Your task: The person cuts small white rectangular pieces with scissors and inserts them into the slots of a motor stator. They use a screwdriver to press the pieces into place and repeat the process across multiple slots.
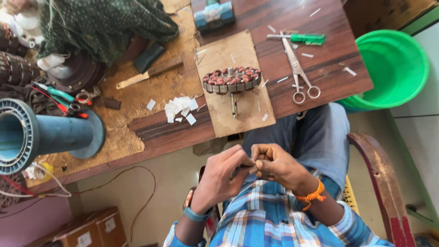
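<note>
Dark wood forms the counter [320,68], which is seen from above with a cardboard sheet [235,87] laid across its near edge. A round wound stator [232,79] with reddish coils is seated on that sheet. A heap of small white paper slips [179,109] is placed just left of the sheet. Scissors [297,68] and a green-handled screwdriver [299,38] are positioned to the right of the stator, the scissor tips touching the screwdriver shaft. A green plastic tub [393,68] is located beyond the right end of the counter. A blue-grey pipe flange [41,135] is laid on its side at the far left, with pliers [64,100] just above it.

Below the counter edge, over the lap, both hands are brought together. The left hand [222,176] and the right hand [276,167] are met at the fingertips, and the fingers [244,160] of both are pinched together on a small thin piece [247,170]. The piece is largely hidden by the fingers; its kind cannot be determined. An orange thread band is worn on the right wrist and a watch on the left.
</note>
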Demonstrator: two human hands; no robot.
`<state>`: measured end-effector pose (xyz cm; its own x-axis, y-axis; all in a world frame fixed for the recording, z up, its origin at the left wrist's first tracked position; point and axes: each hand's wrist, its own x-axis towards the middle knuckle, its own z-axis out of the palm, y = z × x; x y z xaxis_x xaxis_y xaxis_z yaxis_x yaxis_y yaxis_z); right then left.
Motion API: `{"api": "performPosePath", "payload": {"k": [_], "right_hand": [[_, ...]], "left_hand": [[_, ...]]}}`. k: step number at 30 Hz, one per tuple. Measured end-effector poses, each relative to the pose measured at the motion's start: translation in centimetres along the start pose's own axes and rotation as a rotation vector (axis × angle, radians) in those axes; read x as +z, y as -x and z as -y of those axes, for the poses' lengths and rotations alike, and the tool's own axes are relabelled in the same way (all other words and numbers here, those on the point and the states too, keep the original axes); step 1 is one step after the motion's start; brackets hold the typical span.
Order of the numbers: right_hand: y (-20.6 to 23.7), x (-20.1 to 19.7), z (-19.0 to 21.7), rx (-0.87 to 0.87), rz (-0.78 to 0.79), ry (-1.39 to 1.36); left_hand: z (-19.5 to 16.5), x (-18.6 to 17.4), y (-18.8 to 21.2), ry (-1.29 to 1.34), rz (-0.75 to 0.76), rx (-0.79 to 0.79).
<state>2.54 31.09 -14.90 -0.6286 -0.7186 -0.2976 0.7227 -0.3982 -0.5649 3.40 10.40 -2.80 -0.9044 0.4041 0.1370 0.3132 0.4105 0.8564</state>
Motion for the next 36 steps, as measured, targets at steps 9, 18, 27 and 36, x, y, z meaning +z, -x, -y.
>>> {"api": "performPosePath", "payload": {"k": [9, 18, 27, 36], "right_hand": [[-0.8, -2.0, -1.0, -0.159, 0.023, -0.256], [2.4, -1.1, 1.4, -0.369, -0.191, -0.033], [4.1, 1.0, 4.7, -0.621, -0.418, 0.447], [-3.1, 5.0, 10.6, -1.249, -0.401, 1.348]], "left_hand": [[1.9, -0.2, -2.4, -0.172, -0.022, 0.093], [4.5, -3.8, -9.3, -0.741, -0.182, 0.32], [3.7, -4.2, -10.9, -0.33, -0.371, 0.203], [2.8, -4.9, -9.3, -0.163, -0.301, 0.068]]}}
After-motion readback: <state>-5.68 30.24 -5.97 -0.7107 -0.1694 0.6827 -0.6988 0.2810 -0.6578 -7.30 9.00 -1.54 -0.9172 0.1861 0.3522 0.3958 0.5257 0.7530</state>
